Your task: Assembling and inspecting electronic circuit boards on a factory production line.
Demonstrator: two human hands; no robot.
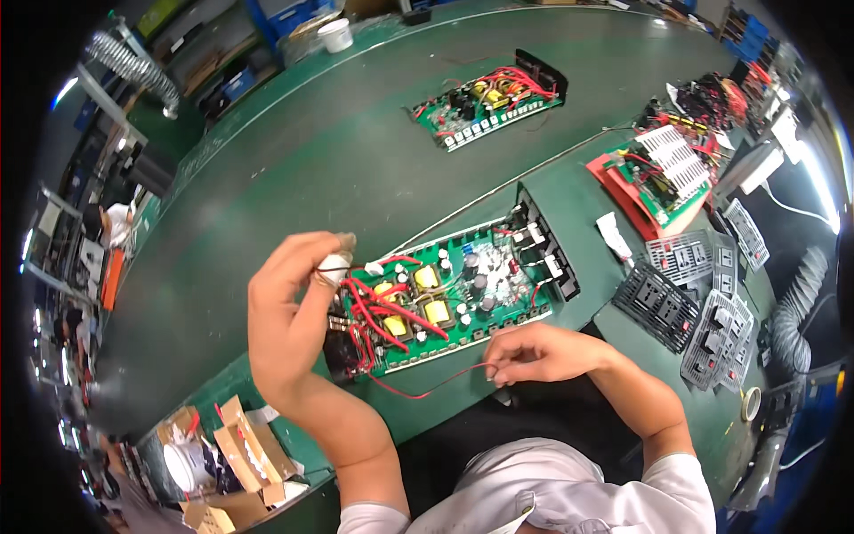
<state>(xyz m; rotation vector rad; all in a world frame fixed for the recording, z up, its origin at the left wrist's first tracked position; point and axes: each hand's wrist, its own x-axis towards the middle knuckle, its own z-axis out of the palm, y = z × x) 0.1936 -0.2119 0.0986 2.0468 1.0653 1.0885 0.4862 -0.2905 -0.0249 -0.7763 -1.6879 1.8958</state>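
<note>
A green circuit board [476, 303] with yellow-wrapped transformers and thick red wires lies in front of me on the green bench. Its right end carries a black end panel [550, 245]. My left hand [292, 307] is closed in a pinch above the board's left end, with something white [334, 268] at the fingertips and a thin dark strand across it. What exactly it grips is too small to tell. At the board's near edge, my right hand [547, 353] pinches the end of a thin red wire [418, 394], which curves back to the board's left end.
Farther back lies a second wired board [494, 100]. On the right are a board with silver heat-sink fins [672, 160] on a red piece, a wire heap [712, 102] and several slotted panels [658, 303]. Open cardboard boxes [253, 449] stand at lower left, a white tub [335, 36] at the back.
</note>
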